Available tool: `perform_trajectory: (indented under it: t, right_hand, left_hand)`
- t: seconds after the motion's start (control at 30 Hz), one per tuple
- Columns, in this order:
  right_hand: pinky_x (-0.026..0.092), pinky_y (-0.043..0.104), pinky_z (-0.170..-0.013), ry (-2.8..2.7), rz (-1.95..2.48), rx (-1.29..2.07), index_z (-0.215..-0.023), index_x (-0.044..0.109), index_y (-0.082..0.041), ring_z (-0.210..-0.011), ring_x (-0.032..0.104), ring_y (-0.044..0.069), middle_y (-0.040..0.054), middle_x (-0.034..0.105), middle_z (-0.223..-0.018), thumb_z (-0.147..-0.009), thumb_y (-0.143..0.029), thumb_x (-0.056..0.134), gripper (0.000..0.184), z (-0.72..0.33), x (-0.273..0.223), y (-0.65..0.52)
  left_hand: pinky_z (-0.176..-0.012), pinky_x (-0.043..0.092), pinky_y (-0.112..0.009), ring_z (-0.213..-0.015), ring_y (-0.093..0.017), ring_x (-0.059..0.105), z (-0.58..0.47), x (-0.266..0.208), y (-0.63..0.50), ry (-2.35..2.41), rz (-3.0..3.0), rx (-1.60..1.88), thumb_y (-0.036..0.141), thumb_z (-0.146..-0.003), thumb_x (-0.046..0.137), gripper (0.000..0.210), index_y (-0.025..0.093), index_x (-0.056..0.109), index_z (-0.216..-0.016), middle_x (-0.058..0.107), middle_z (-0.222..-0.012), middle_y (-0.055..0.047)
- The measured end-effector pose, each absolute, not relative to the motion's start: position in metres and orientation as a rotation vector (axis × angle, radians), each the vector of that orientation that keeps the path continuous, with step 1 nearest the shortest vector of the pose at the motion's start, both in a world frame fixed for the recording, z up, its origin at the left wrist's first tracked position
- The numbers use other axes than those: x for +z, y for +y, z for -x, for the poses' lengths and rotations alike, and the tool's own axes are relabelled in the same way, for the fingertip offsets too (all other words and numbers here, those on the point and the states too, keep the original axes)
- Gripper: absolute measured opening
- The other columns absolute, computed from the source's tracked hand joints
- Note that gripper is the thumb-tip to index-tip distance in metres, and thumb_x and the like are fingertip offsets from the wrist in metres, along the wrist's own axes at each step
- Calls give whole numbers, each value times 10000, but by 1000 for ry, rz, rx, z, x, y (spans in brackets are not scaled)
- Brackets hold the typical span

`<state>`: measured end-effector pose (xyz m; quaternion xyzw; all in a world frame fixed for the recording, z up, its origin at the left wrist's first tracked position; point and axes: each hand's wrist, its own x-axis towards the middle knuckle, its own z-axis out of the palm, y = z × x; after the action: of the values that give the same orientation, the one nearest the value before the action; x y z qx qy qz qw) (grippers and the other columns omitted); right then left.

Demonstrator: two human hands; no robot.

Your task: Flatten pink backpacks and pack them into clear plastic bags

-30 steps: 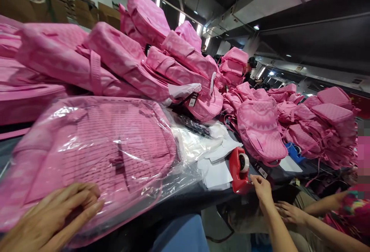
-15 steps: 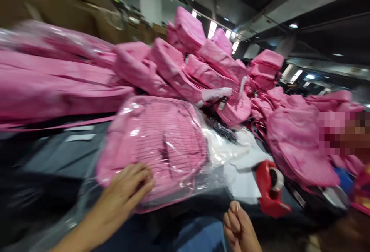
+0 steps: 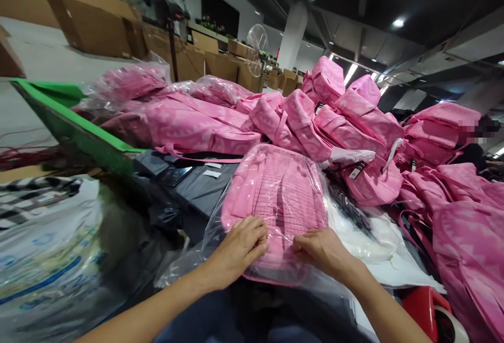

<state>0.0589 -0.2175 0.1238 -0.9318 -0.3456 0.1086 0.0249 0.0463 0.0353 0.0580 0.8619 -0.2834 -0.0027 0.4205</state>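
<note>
A pink backpack (image 3: 281, 190) lies flat in front of me inside a clear plastic bag (image 3: 212, 227). My left hand (image 3: 242, 246) rests on the near left part of the bagged backpack, its fingers curled on the plastic. Across from it, my right hand (image 3: 325, 251) is closed at the near right part, with fingertips pinching the plastic. The ribbed face of the backpack points up between the two hands. Part of its lower edge shows below them.
Pink backpacks (image 3: 299, 122) are heaped behind, and more (image 3: 468, 259) lie at the right. White plastic bags (image 3: 362, 235) and a red tape dispenser (image 3: 421, 311) are on my right. A green-edged cart (image 3: 114, 135) and a filled white bag (image 3: 51, 259) stand left.
My right hand has moved from beside the tape dispenser onto the bagged backpack. My left hand stays on the bag. The view has swung left.
</note>
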Motion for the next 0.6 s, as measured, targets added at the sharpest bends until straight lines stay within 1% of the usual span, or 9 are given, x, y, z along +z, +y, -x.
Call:
perform_trajectory:
  t: [0.07, 0.13, 0.23, 0.3, 0.33, 0.4, 0.5, 0.57, 0.6]
  right_hand:
    - [224, 268, -602, -877, 2944, 366, -1013, 590, -217, -675, 595, 158, -21, 699, -763, -872, -350, 818, 299, -70, 121, -219]
    - [232, 253, -589, -653, 2936, 289, -1026, 560, -217, -619, 546, 146, -55, 643, -688, -798, -392, 877, 427, -74, 119, -228]
    - [252, 243, -567, -413, 2801, -41, -833, 492, -219, -561, 453, 118, -75, 529, -619, -812, -349, 830, 363, -60, 112, -244]
    - [284, 242, -560, -389, 2645, -241, -791, 486, -221, -553, 441, 114, -60, 517, -630, -895, -342, 710, 275, -42, 106, -246]
    - [304, 243, -566, -420, 2604, -258, -798, 511, -221, -560, 451, 115, -49, 535, -649, -915, -341, 675, 234, -34, 104, -243]
    - [314, 250, -586, -463, 2648, -122, -825, 570, -222, -593, 491, 124, -36, 587, -698, -875, -347, 741, 218, -23, 99, -231]
    - [261, 266, -614, -408, 2839, 165, -844, 603, -216, -680, 548, 150, -29, 642, -761, -692, -361, 932, 391, -27, 98, -209]
    - [214, 276, -612, -390, 2919, 264, -854, 598, -209, -701, 551, 160, -25, 654, -777, -671, -412, 952, 448, -35, 102, -201]
    - [201, 280, -610, -410, 2943, 303, -857, 594, -207, -702, 546, 161, -23, 656, -781, -683, -446, 945, 459, -39, 103, -200]
  left_hand:
    - [-856, 365, -378, -951, -225, 506, -47, 58, 35, -710, -2163, -11, 275, -1016, 532, 205, 193, 508, -829, 568, -960, -11]
    - [-864, 367, -381, -958, -225, 505, -47, 58, 36, -712, -2160, -3, 277, -1021, 525, 202, 194, 513, -837, 573, -972, -12]
    - [-882, 372, -390, -975, -228, 506, -45, 57, 37, -716, -2160, 9, 287, -1031, 505, 199, 196, 525, -856, 584, -997, -16]
    - [-886, 378, -396, -986, -232, 509, -45, 56, 37, -730, -2161, 10, 298, -1043, 492, 204, 198, 529, -869, 587, -1013, -20]
    - [-886, 382, -398, -989, -233, 510, -45, 57, 37, -737, -2165, 13, 300, -1047, 489, 204, 199, 530, -875, 589, -1020, -22]
    - [-879, 395, -392, -986, -231, 515, -46, 58, 37, -747, -2175, 22, 297, -1052, 498, 205, 198, 530, -875, 590, -1018, -22]
    - [-878, 425, -367, -991, -215, 537, -43, 62, 40, -807, -2188, 43, 262, -1056, 523, 194, 193, 536, -875, 594, -1033, -21]
    - [-962, 421, -382, -1094, -227, 546, -36, 63, 46, -926, -2236, 138, 261, -1018, 621, 122, 195, 557, -938, 612, -1144, -36]
    - [-1034, 390, -413, -1172, -249, 534, -32, 62, 50, -974, -2288, 236, 268, -972, 701, 152, 197, 569, -995, 615, -1222, -48]
